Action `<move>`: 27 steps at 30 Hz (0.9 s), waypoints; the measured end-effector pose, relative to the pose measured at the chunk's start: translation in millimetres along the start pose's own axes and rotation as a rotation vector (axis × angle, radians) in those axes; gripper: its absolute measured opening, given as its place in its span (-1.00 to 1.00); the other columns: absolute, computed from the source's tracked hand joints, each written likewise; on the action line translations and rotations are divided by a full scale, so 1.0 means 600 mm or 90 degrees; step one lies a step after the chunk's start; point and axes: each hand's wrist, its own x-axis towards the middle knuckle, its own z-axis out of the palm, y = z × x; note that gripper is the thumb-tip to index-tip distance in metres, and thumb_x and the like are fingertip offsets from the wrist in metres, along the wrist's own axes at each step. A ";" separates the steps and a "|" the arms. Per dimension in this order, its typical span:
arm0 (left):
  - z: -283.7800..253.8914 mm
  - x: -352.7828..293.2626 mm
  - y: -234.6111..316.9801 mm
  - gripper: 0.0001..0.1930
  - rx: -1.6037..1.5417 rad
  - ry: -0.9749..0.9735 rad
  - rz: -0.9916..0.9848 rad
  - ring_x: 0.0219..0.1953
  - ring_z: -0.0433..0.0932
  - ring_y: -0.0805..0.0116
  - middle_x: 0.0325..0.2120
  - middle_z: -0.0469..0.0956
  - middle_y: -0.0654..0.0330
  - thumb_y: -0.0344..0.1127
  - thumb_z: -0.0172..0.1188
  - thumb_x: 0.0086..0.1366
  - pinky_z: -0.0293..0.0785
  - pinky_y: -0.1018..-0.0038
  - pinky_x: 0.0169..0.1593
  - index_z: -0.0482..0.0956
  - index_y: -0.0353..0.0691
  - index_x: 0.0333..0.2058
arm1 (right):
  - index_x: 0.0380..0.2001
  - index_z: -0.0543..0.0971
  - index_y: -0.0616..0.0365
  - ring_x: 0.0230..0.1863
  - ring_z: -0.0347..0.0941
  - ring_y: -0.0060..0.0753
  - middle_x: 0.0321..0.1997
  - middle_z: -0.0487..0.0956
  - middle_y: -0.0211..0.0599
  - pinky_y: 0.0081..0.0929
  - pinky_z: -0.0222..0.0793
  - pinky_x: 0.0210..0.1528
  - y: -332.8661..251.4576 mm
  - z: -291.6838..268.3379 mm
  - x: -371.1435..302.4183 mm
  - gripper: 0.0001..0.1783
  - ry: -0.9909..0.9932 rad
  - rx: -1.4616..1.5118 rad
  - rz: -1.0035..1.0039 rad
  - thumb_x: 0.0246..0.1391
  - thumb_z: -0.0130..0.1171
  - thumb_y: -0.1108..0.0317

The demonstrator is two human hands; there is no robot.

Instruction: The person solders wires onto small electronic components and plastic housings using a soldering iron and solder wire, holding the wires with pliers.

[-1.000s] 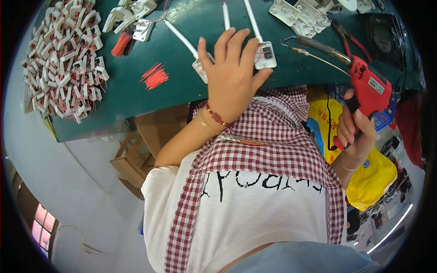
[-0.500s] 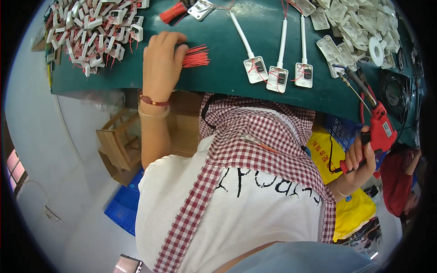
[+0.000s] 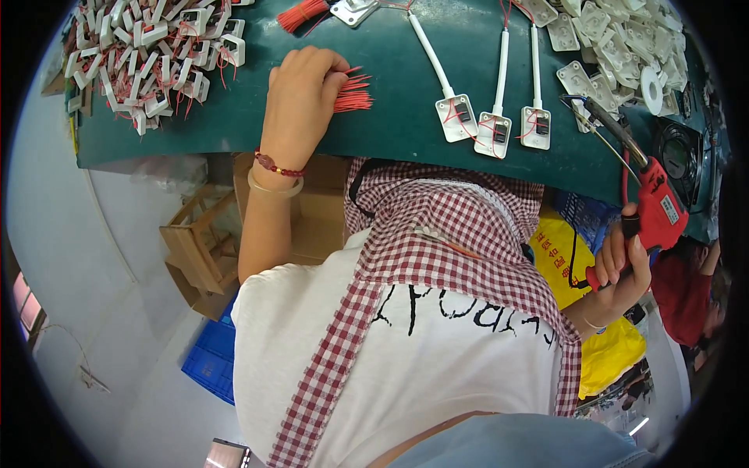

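Note:
My left hand (image 3: 303, 97) rests on the green table with its fingers curled over a bundle of cut red wires (image 3: 355, 93); the fingertips are partly hidden. In my right hand (image 3: 622, 265), at the right below the table edge, is a red soldering gun (image 3: 662, 204), its metal tip pointing up and left toward the table. Between the hands, three white switch housings lie in a row: a left one (image 3: 456, 118), a middle one (image 3: 493, 134) and a right one (image 3: 536, 128). Each has a black part, thin red wires and a white tube running away from me.
A heap of white wired parts (image 3: 152, 58) covers the far left. White plastic shells (image 3: 616, 39) pile up at the far right, with a white ring (image 3: 647, 87) on them. Another red wire bundle (image 3: 303, 14) lies at the back. A cardboard box (image 3: 316, 222) stands under the table.
The view has shifted slightly, so the table things sit further right. My left hand stays at the wires, covering slightly more of them. The soldering gun remains in my right hand.

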 end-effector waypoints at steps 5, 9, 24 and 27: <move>0.008 0.000 0.009 -0.95 -0.001 0.018 -0.002 -0.39 0.44 0.25 -0.49 0.46 0.22 -0.46 0.16 0.09 0.31 0.38 -0.29 0.47 -0.23 -0.45 | 0.04 0.20 0.37 -0.84 0.07 -0.72 -0.70 0.22 -0.43 -0.75 0.12 -0.83 -0.001 0.007 0.006 -0.52 0.017 -0.023 0.015 0.13 0.00 0.32; 0.010 0.003 0.016 -0.95 -0.038 0.047 0.008 -0.44 0.48 0.27 -0.49 0.47 0.17 -0.52 0.15 0.09 0.40 0.45 -0.33 0.48 -0.30 -0.43 | 0.03 0.20 0.38 -0.84 0.08 -0.71 -0.70 0.22 -0.42 -0.74 0.13 -0.83 -0.001 0.007 0.005 -0.52 0.018 -0.024 0.023 0.12 0.01 0.33; 0.086 -0.012 0.145 -0.86 -0.180 0.089 0.108 -0.31 0.46 0.30 -0.25 0.51 0.28 -0.54 0.21 -0.07 0.30 0.42 -0.26 0.45 -0.23 -0.50 | -0.09 0.24 0.43 -0.89 0.05 -0.72 -0.78 0.22 -0.44 -0.75 0.01 -0.85 0.004 0.102 0.025 -0.47 0.011 -0.192 0.119 -0.02 0.12 0.27; 0.088 -0.019 0.142 -0.85 -0.162 0.079 0.099 -0.29 0.46 0.32 -0.20 0.53 0.28 -0.54 0.20 -0.07 0.27 0.42 -0.24 0.43 -0.22 -0.50 | -0.12 0.29 0.48 -0.90 0.08 -0.65 -0.83 0.24 -0.41 -0.68 0.09 -0.81 0.006 0.104 0.037 -0.49 0.010 -0.208 0.156 -0.05 0.13 0.29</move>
